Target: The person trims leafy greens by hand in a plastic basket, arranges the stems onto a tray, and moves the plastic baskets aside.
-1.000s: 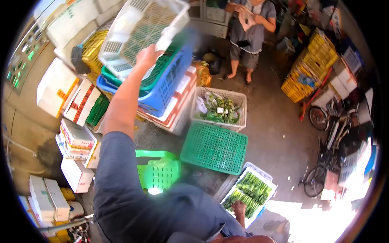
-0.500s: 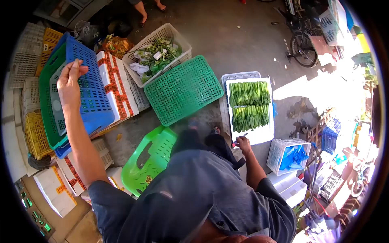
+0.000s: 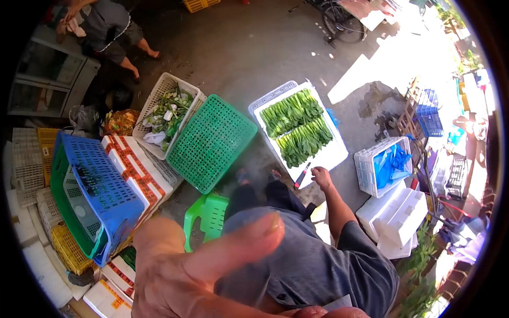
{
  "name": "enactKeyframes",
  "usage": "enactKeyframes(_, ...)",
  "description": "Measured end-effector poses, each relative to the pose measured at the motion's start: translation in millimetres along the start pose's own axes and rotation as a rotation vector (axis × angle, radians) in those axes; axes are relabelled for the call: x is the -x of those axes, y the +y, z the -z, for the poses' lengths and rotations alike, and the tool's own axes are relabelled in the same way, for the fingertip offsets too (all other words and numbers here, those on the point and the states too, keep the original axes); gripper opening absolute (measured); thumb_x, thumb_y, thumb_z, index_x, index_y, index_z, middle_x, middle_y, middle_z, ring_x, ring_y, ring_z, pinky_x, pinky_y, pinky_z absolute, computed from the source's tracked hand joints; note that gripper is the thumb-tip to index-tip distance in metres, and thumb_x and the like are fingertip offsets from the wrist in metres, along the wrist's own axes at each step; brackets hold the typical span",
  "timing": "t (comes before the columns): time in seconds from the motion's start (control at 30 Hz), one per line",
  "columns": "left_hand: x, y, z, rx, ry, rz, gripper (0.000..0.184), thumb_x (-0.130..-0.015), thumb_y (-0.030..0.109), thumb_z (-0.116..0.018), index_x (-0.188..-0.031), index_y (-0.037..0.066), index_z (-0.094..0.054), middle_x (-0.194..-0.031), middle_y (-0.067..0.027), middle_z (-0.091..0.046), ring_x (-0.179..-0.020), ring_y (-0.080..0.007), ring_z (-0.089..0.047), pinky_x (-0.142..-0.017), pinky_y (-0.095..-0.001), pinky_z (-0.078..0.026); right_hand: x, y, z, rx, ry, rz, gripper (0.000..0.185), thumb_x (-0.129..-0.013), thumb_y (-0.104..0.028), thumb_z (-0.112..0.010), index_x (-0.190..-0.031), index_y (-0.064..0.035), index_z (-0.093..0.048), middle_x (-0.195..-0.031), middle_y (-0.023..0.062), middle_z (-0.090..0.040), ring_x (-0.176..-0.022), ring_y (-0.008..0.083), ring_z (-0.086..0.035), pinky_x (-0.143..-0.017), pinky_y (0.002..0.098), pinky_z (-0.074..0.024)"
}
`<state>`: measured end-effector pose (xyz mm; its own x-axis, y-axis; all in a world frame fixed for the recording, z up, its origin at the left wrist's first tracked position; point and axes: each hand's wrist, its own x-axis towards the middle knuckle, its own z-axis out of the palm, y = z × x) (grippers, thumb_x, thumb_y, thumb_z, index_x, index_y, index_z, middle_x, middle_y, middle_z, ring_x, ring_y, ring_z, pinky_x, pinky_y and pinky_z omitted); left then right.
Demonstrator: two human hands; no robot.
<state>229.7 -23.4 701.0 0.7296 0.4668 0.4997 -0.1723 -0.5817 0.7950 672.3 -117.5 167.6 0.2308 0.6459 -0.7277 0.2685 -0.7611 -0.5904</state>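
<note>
My left hand (image 3: 180, 270) looms large and blurred close to the camera, its thumb stretched out to the right. Its other fingers are mostly out of sight, and I see nothing held. My right hand (image 3: 321, 177) is at the near edge of a white foam tray (image 3: 324, 155), its fingers loosely bent. Just left of it, a knife with a red and black handle (image 3: 301, 178) lies at the tray's corner, apart from the fingers. Two rows of leafy greens (image 3: 299, 127) lie on the tray, which sits on a pale crate (image 3: 259, 104).
An upturned green crate (image 3: 212, 143) stands before a white crate of vegetable scraps (image 3: 168, 111). Left are blue crates (image 3: 103, 183) and taped foam boxes (image 3: 135, 169). A green plastic stool (image 3: 212, 212) is by my legs. Another person (image 3: 114, 32) stands at the far left.
My left hand has come from above the blue crate to close before the camera. My right hand is a little farther from the knife. The view has turned, bringing another person's body into sight.
</note>
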Motion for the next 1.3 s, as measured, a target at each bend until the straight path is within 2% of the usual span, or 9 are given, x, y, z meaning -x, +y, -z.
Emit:
enactKeyframes(0.63,-67.0,-161.4,-117.1,0.502,-0.309,0.299,0.068,-0.093,0.052,-0.063,-0.14,0.005,-0.051,-0.141,-0.0199,-0.057,-0.128,-0.0342,-0.052,-0.106,-0.0469,-0.039,-0.9,58.7,21.9,-0.15,-0.045,-0.128,0.042,-0.095,-0.028,-0.063,-0.12,0.0056,-0.063,-0.097,0.0099,-0.068,-0.075,0.0184,-0.066,-0.059,0.0292,-0.0492)
enactKeyframes(0.77,-42.4,-246.4,-133.4,0.642,-0.314,0.658,0.074,-0.092,0.054,-0.064,-0.143,0.004,-0.05,-0.139,-0.0217,-0.058,-0.124,-0.0342,-0.058,-0.104,-0.0429,-0.044,-45.9,122.7,25.7,-0.065,-0.018,0.041,0.049,-0.095,-0.032,-0.065,-0.127,0.0048,-0.06,-0.104,0.0128,-0.069,-0.081,0.0185,-0.068,-0.06,0.0288,-0.048)
enactKeyframes(0.9,67.8,-304.4,-138.9,-0.894,-0.92,1.338,0.068,-0.087,0.054,-0.067,-0.135,0.007,-0.058,-0.129,-0.0203,-0.064,-0.116,-0.0398,-0.061,-0.093,-0.0492,-0.05,-31.2,115.2,13.7,-0.098,-0.032,-0.041,0.052,-0.095,-0.029,-0.066,-0.13,0.0082,-0.057,-0.11,0.0155,-0.068,-0.085,0.0213,-0.069,-0.068,0.0321,-0.0557)
enactKeyframes(1.0,287.6,-336.6,-173.1,0.638,0.74,1.89,0.062,-0.097,0.058,-0.055,-0.137,0.011,-0.056,-0.121,-0.0114,-0.067,-0.1,-0.0259,-0.068,-0.075,-0.0429,-0.051,-23.7,114.1,14.1,-0.069,-0.019,-0.128,0.049,-0.095,-0.024,-0.064,-0.128,0.012,-0.057,-0.112,0.0194,-0.068,-0.086,0.0251,-0.069,-0.075,0.0332,-0.0577)
enactKeyframes(1.03,335.5,-320.6,-194.4,0.471,0.855,1.992,0.059,-0.097,0.055,-0.058,-0.126,0.003,-0.064,-0.119,-0.0144,-0.068,-0.093,-0.0258,-0.068,-0.081,-0.039,-0.054,-31.0,133.8,9.5,-0.156,0.007,-0.148,0.047,-0.096,-0.024,-0.064,-0.126,0.0115,-0.059,-0.111,0.0185,-0.068,-0.083,0.0246,-0.069,-0.073,0.033,-0.0575)
enactKeyframes(1.1,404.3,-278.4,-225.2,-0.141,0.01,2.021,0.061,-0.098,0.055,-0.056,-0.126,0.001,-0.063,-0.119,-0.0169,-0.068,-0.097,-0.0287,-0.067,-0.087,-0.0445,-0.051,-37.2,159.2,1.5,-0.231,0.062,-0.206,0.045,-0.095,-0.023,-0.064,-0.123,0.011,-0.06,-0.106,0.0163,-0.068,-0.079,0.0231,-0.067,-0.071,0.0324,-0.0567)
enactKeyframes(1.13,444.6,-265.0,-239.0,-0.037,-0.044,2.141,0.057,-0.098,0.052,-0.057,-0.125,0.002,-0.064,-0.117,-0.0166,-0.069,-0.099,-0.0289,-0.066,-0.085,-0.0453,-0.051,-44.7,173.2,-3.9,-0.242,0.098,-0.21,0.043,-0.095,-0.023,-0.065,-0.122,0.0105,-0.062,-0.103,0.0153,-0.068,-0.077,0.0224,-0.067,-0.069,0.0321,-0.0562)
enactKeyframes(1.2,430.9,-237.5,-255.0,0.463,0.647,2.428,0.058,-0.098,0.051,-0.057,-0.127,0.002,-0.062,-0.113,-0.0155,-0.07,-0.096,-0.0293,-0.067,-0.083,-0.0447,-0.051,-64.3,202.0,-17.7,-0.134,0.159,-0.228,0.038,-0.092,-0.022,-0.065,-0.117,0.0072,-0.066,-0.092,0.0128,-0.07,-0.073,0.0202,-0.066,-0.066,0.032,-0.0549)
enactKeyframes(1.3,424.5,-240.1,-260.8,0.261,0.28,2.446,0.055,-0.099,0.046,-0.058,-0.129,0.0,-0.06,-0.11,-0.0144,-0.071,-0.092,-0.0284,-0.068,-0.082,-0.0407,-0.052,-98.2,254.4,-48.9,0.134,0.248,-0.188,0.037,-0.089,-0.023,-0.067,-0.113,0.0057,-0.068,-0.088,0.0172,-0.072,-0.077,0.0249,-0.069,-0.072,0.0372,-0.0557)
